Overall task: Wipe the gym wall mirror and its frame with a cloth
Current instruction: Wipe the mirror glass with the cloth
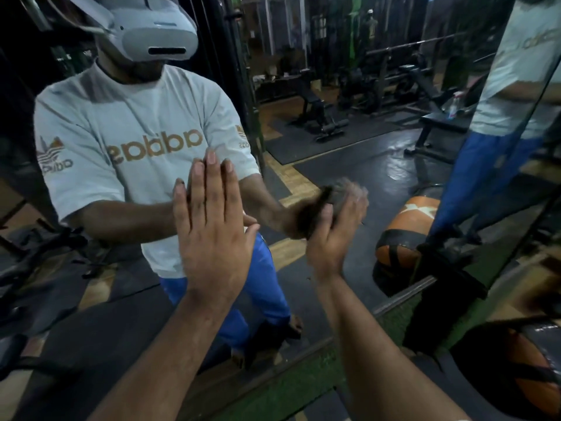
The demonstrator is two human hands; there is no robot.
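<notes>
The wall mirror point(349, 165) fills most of the view and reflects a person in a white T-shirt and blue trousers. My left hand point(212, 223) lies flat on the glass, fingers straight and pointing up. To its right, my right hand point(337, 235) presses a dark cloth point(315, 208) against the glass; hand and cloth are blurred by motion. The mirror's metal bottom frame point(403, 294) runs diagonally at lower right, above a green strip of floor. A second mirror panel point(516, 117) meets this one at the right.
An orange and black punch bag point(522, 369) lies on the floor at lower right, and its reflection shows in the glass. Reflected behind are weight benches, a barbell rack and a spray bottle point(454, 104) standing on a bench.
</notes>
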